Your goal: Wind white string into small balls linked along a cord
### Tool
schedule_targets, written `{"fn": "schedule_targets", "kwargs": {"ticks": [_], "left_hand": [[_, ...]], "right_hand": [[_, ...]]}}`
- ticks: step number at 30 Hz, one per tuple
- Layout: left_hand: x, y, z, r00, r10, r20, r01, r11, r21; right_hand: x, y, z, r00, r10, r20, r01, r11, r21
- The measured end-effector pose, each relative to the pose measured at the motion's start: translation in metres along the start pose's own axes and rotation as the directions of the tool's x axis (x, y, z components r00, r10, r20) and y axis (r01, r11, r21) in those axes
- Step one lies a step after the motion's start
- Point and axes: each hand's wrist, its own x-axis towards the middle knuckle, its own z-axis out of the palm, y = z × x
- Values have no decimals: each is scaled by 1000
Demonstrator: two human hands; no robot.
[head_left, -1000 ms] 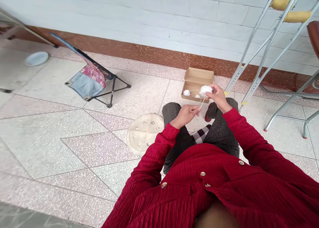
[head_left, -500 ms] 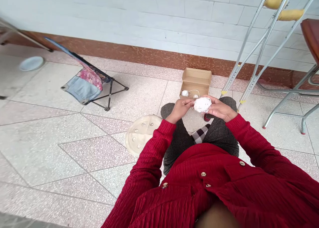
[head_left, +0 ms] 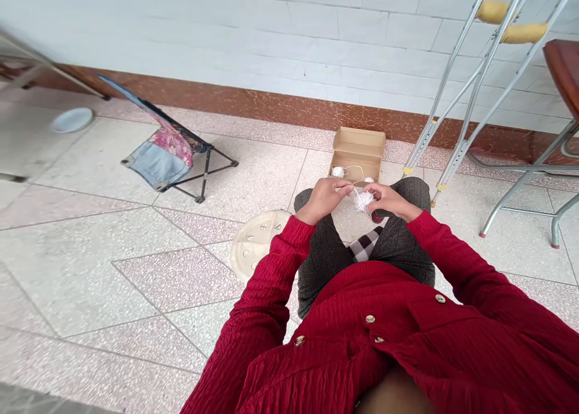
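Above my knees, my right hand [head_left: 388,199] grips a white ball of yarn [head_left: 363,201], its fingers curled around the right side. My left hand [head_left: 329,197] is just left of the ball, its thumb and fingertips pinched on a strand of the white yarn [head_left: 355,190]. Behind my hands an opened cardboard box [head_left: 357,143] sits on the floor near the wall. Inside it lies a small white ball of yarn [head_left: 337,172] on the left, and another white bundle [head_left: 368,179] shows at the right. A loose strand curves between them.
A folding chair [head_left: 163,158] stands on the tiled floor to the left, with a pale dish [head_left: 72,120] farther off. Crutches [head_left: 465,119] lean on the wall at right beside a metal-legged chair [head_left: 515,203]. A round beige mat [head_left: 253,245] lies by my left knee.
The ball has turned and dropped slightly between my hands. A strand now stretches between it and my left fingers. The whole view has shifted a little.
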Motion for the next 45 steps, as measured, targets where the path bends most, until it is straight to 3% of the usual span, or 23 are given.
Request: {"fn": "schedule_targets", "kwargs": {"ticks": [2,4,9,13,16,18,19,21,23,26,29,33,37,40,42,43,45], "left_hand": [[5,-5,-1,1000,-8,-13,7,998,-69],[8,-11,4,1000,-30,-9,28,989,-145],[-2,-21,33,995,-88,45,95,977,-193],[-18,-15,47,989,-70,130,87,988,-129],[-23,-6,43,983,-50,176,56,998,-32],[-20,0,33,989,-18,149,13,999,39],[-17,2,27,993,0,120,-9,997,75],[-9,4,15,998,31,50,-38,990,134],[-1,2,5,999,45,-7,-44,990,135],[7,-6,2,1000,21,-21,-21,1000,-5],[7,-14,14,999,-40,5,40,988,-149],[-2,-17,36,997,-61,45,69,975,-210],[-16,-12,50,991,-58,120,81,977,-195],[-24,-7,49,982,-61,178,83,989,-120],[-26,-4,42,984,-43,174,53,997,-55],[-25,-2,36,987,-29,158,32,999,-18],[-20,1,24,994,-1,105,-5,998,61]], "right_hand": [[-12,-8,6,983,26,181,-70,967,244],[-20,-20,7,972,-23,232,-78,906,415],[-18,-47,-2,984,-167,69,103,833,544],[7,-47,-14,964,-197,-181,257,870,420],[26,-29,-21,885,-193,-423,279,948,152],[31,-14,-20,829,-234,-507,217,972,-95],[29,-8,-18,831,-243,-500,173,968,-183],[19,1,-11,906,-170,-387,99,975,-198],[3,2,-2,988,-16,-156,16,1000,-5],[-19,-9,7,987,47,157,-98,937,334],[-28,-27,8,983,-34,179,-61,866,497],[-18,-45,5,992,-117,43,76,842,534],[8,-52,-5,962,-160,-219,240,879,412],[26,-40,-17,864,-226,-451,279,959,54],[30,-24,-21,809,-298,-506,207,951,-229],[29,-15,-21,831,-296,-470,153,935,-319],[19,1,-15,916,-201,-347,77,937,-339]]}}
